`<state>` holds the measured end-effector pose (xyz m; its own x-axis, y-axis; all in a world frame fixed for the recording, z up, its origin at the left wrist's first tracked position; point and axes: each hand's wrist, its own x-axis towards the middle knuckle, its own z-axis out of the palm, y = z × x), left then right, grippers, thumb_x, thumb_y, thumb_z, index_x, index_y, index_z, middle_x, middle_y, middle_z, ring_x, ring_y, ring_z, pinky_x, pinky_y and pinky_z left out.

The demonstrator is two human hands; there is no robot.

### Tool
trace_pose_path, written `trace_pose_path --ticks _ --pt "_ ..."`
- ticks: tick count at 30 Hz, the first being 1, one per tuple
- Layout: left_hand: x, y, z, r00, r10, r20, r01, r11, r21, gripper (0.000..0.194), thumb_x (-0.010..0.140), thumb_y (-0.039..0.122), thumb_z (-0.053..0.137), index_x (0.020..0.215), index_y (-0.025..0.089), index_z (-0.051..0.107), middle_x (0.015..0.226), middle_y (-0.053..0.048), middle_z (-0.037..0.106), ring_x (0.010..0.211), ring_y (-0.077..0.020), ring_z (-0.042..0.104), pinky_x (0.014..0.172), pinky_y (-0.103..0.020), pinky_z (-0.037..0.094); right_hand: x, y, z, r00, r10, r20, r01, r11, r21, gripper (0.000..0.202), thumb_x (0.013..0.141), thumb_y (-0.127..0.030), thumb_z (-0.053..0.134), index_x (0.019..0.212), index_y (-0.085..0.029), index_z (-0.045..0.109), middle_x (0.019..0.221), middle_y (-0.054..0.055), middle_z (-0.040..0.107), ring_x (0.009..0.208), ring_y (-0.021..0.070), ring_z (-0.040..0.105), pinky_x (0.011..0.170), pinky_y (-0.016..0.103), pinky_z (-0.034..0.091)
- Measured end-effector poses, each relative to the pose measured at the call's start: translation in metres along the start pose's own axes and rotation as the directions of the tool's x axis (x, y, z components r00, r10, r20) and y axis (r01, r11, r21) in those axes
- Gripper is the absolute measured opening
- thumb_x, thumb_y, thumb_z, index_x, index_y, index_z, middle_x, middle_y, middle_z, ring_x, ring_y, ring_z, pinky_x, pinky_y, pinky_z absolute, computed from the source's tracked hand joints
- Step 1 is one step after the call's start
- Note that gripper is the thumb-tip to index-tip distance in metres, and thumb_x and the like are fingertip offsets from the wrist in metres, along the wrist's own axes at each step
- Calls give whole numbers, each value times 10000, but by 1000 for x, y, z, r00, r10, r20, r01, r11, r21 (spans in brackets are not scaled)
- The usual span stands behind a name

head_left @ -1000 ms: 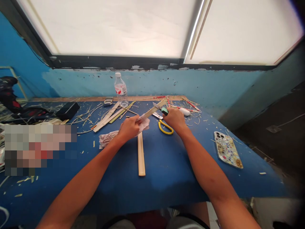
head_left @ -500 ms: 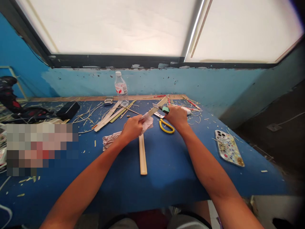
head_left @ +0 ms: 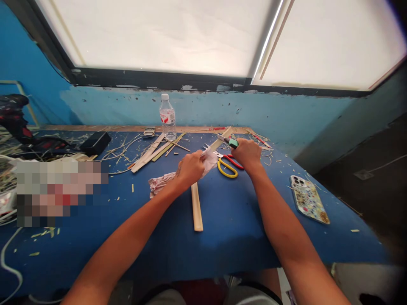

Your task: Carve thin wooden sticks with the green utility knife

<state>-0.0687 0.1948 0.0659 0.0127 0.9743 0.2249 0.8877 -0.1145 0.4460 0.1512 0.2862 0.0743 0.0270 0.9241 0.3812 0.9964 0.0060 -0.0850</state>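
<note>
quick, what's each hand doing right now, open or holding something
Left hand: closed, holding a bamboo strip with crumpled paper.
Right hand: closed, holding a green-and-black utility knife, blade at the strip.

Backlight enters through the pale window panels (head_left: 159,34) across the top of the frame, which glare near white. A soft shadow lies at lower centre; the right edge is dark. Wide-angle distortion bends the outer edges.
</note>
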Motion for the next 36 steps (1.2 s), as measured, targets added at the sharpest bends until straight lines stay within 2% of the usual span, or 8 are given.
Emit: trace_pose_path --ticks 7,10,12,14,21,28,32,36 --pt "-3 1 1 1000 -4 15 3 996 93 368 1050 372 355 1114 242 692 1021 -151 780 942 -309 736 736 -333 424 10 -1 9 998 59 19 -59 998 11 312 918 -283 532 1076 -200 787 1007 187 765 988 339 731 840 403 505" --pt "-9 -4 -5 1000 -14 20 11 991 137 311 1034 330 388 1116 242 675 982 -141 781 936 -310 742 763 -335 436 19 20 12 975 215 51 -217 975 42 347 932 -353 562 1123 -162 779 1074 221 755 1018 340 723 846 409 511" --pt "-12 -8 -9 999 -32 16 29 987 161 278 1022 301 409 1115 240 664 959 -134 781 929 -311 745 777 -336 442 24 39 15 926 365 91 -370 928 40 434 875 -428 665 1175 -129 763 1134 246 741 1021 358 716 836 420 515" --pt "-12 -11 -12 999 -43 -7 43 983 179 264 1015 294 420 1113 234 658 967 -136 779 932 -309 747 777 -333 444 26 52 18 911 403 91 -409 910 60 451 885 -456 656 1191 -142 760 1178 239 735 1061 366 705 858 431 508" --pt "-9 -18 -8 998 -56 5 53 973 223 277 1016 305 397 1071 251 662 963 -136 781 936 -316 753 753 -330 447 14 19 21 984 163 68 -173 967 188 290 896 -339 562 996 -190 790 967 159 772 961 301 721 766 323 471" --pt "-9 -17 -7 998 -62 -4 61 957 285 295 1026 314 371 1109 239 644 950 -147 779 917 -322 755 763 -342 467 -4 -7 14 988 -55 143 29 984 174 245 864 -317 569 956 -219 774 947 113 778 906 263 718 714 291 445" --pt "-10 -15 -7 999 -32 -27 39 943 331 287 1033 315 371 1107 236 636 940 -125 780 912 -307 759 759 -325 473 -8 -13 14 982 -76 170 52 988 142 276 873 -359 571 995 -221 777 977 134 776 925 285 724 752 313 472" --pt "-7 -10 -2 1000 13 -28 -3 946 325 305 1042 337 354 1088 241 640 908 -110 778 884 -300 761 715 -310 456 -2 -13 14 991 9 131 -23 994 104 295 899 -351 557 1025 -213 787 987 164 770 950 317 732 824 368 501"
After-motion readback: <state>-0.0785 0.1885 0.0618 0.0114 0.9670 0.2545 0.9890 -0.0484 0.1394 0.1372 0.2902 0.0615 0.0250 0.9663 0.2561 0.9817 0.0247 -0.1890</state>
